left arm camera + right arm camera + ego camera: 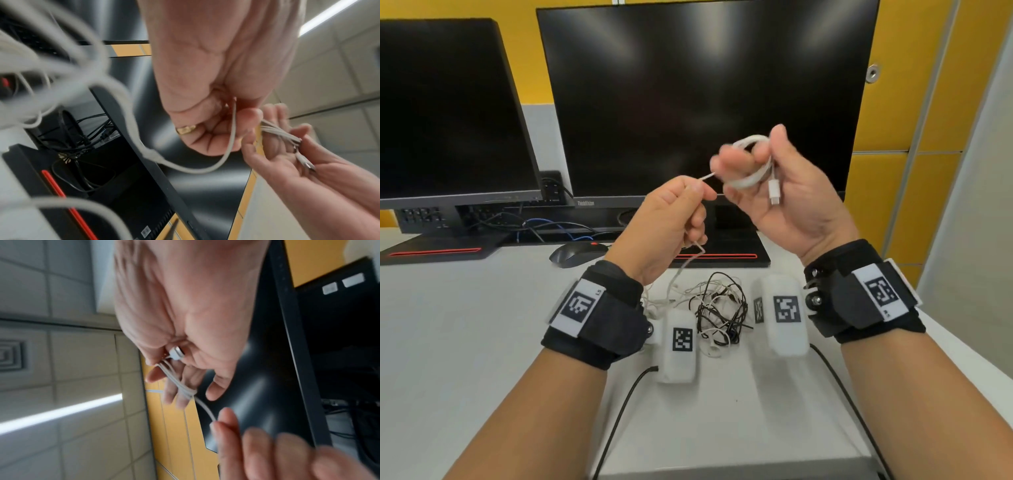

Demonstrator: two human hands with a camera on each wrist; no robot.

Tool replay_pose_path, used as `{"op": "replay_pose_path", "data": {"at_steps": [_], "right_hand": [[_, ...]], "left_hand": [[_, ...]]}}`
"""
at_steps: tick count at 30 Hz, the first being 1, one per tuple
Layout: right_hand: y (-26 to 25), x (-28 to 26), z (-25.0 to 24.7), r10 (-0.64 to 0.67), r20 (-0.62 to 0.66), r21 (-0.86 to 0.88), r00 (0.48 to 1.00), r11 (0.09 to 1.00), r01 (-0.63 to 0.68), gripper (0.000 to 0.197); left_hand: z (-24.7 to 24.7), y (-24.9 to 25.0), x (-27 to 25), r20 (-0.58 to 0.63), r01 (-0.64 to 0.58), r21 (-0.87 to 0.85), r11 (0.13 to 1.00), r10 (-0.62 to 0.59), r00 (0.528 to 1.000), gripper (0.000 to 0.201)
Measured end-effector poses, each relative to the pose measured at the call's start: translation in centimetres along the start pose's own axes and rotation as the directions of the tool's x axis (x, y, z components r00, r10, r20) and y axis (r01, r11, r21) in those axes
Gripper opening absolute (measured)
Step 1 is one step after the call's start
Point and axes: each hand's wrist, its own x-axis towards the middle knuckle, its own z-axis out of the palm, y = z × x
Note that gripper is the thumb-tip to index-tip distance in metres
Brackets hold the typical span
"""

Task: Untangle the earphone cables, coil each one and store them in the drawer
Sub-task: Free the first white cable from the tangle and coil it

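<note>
My right hand [763, 178] is raised in front of the monitor with a white earphone cable [751, 161] looped several times around its fingers; the cable's plug [774, 193] hangs against the palm. My left hand [678, 219] pinches the free run of the same white cable [231, 129] just left of the coil, and the rest trails down to the desk. A tangle of black and white earphone cables [717, 308] lies on the white desk between my wrists. In the right wrist view the loops [180, 386] cross the fingers. No drawer is in view.
Two dark monitors [702, 99] [445, 109] stand at the back of the desk [482, 342], with a black mouse [575, 255] and loose computer cables [544, 228] before them. Yellow cabinet doors [928, 85] are at right. Black wrist-camera leads [619, 418] run toward me.
</note>
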Motion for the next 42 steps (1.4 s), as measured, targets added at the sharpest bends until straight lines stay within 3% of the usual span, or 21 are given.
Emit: {"op": "replay_pose_path", "data": {"at_steps": [2, 4, 7, 9, 10, 12, 15, 18, 20, 21, 23, 25, 27, 30, 32, 34, 37, 39, 40, 42], "right_hand": [[0.1, 0.4, -0.5, -0.072, -0.053, 0.021, 0.996, 0.997, 0.073, 0.038], [0.6, 0.7, -1.0, -0.115, -0.149, -0.216, 0.982, 0.973, 0.081, 0.028], [1.3, 1.0, -1.1, -0.16, -0.195, -0.71, 0.968, 0.704, -0.027, 0.027], [1.5, 0.8, -0.9, -0.039, -0.138, -0.823, 0.99, 0.561, -0.092, 0.037], [1.5, 0.6, -0.6, 0.041, -0.119, -0.837, 0.992, 0.534, -0.122, 0.043], [1.2, 0.2, -0.3, 0.157, -0.081, -0.798, 0.984, 0.582, -0.159, 0.047], [0.8, -0.1, -0.1, 0.19, 0.007, -0.627, 0.982, 0.766, -0.144, 0.042], [0.4, -0.1, -0.1, 0.119, 0.07, -0.319, 0.99, 0.943, -0.091, 0.04], [0.6, 0.2, -0.3, 0.036, 0.049, -0.249, 0.998, 0.968, -0.023, 0.036], [0.8, 0.3, -0.4, 0.0, 0.01, -0.309, 1.0, 0.951, 0.003, 0.033], [1.4, 0.6, -0.4, -0.057, -0.083, -0.554, 0.995, 0.832, 0.002, 0.028], [2.0, 0.8, -0.4, -0.076, -0.121, -0.763, 0.99, 0.645, -0.044, 0.029], [2.5, 0.8, -0.4, -0.015, -0.12, -0.853, 0.993, 0.513, -0.095, 0.034], [2.1, 0.6, -0.4, 0.101, -0.15, -0.892, 0.983, 0.414, -0.179, 0.047], [1.5, 0.4, -0.3, 0.131, -0.146, -0.86, 0.981, 0.472, -0.191, 0.05], [1.0, 0.1, -0.2, 0.13, -0.094, -0.732, 0.987, 0.663, -0.157, 0.049], [0.3, -0.1, 0.3, 0.076, -0.015, -0.299, 0.997, 0.951, -0.077, 0.047], [0.3, 0.1, 0.1, -0.014, -0.029, -0.12, 0.999, 0.993, 0.01, 0.045], [0.4, 0.3, -0.1, -0.063, -0.057, -0.142, 0.996, 0.988, 0.054, 0.043], [0.9, 0.6, -0.4, -0.156, -0.12, -0.359, 0.98, 0.928, 0.104, 0.038]], "left_hand": [[0.2, -0.2, -0.1, 0.061, 0.033, 0.096, 0.995, -0.039, 0.997, 0.025], [0.5, -0.3, -0.4, 0.146, 0.055, 0.164, 0.985, -0.079, 0.986, 0.026], [0.7, 0.1, -0.7, 0.221, 0.029, 0.124, 0.992, -0.056, 0.974, 0.025], [0.7, 0.4, -0.6, 0.151, -0.021, 0.073, 0.997, 0.01, 0.988, 0.025], [0.6, 0.5, -0.5, 0.099, -0.036, 0.063, 0.997, 0.03, 0.995, 0.027], [0.3, 0.3, -0.2, 0.012, -0.041, 0.065, 0.997, 0.04, 0.999, 0.03], [0.0, 0.0, 0.0, -0.04, -0.022, 0.094, 0.995, 0.026, 0.999, 0.029], [0.0, -0.4, 0.1, -0.02, 0.025, 0.195, 0.98, -0.021, 1.0, 0.029], [0.0, -0.5, 0.1, -0.024, 0.057, 0.278, 0.959, -0.052, 0.998, 0.028], [0.1, -0.6, 0.0, -0.022, 0.071, 0.313, 0.947, -0.068, 0.997, 0.027], [0.2, -0.5, -0.1, 0.019, 0.088, 0.352, 0.932, -0.101, 0.995, 0.027], [0.2, -0.4, -0.3, 0.084, 0.076, 0.34, 0.937, -0.111, 0.99, 0.028], [0.2, -0.2, -0.3, 0.094, 0.038, 0.305, 0.951, -0.069, 0.993, 0.031], [-0.3, 0.2, 0.1, -0.04, -0.027, 0.288, 0.957, 0.041, 0.998, 0.033], [-0.7, 0.2, 0.3, -0.133, -0.038, 0.241, 0.97, 0.071, 0.989, 0.029], [-0.9, 0.1, 0.4, -0.164, -0.032, 0.254, 0.967, 0.076, 0.983, 0.028], [-0.5, -0.1, 0.2, -0.069, 0.0, 0.326, 0.945, 0.024, 0.997, 0.029], [0.0, -0.1, 0.0, 0.029, 0.033, 0.357, 0.934, -0.046, 0.999, 0.029], [0.2, 0.0, -0.1, 0.07, 0.045, 0.365, 0.93, -0.075, 0.995, 0.03], [0.2, 0.0, -0.2, 0.122, 0.056, 0.347, 0.936, -0.104, 0.987, 0.03]]}}
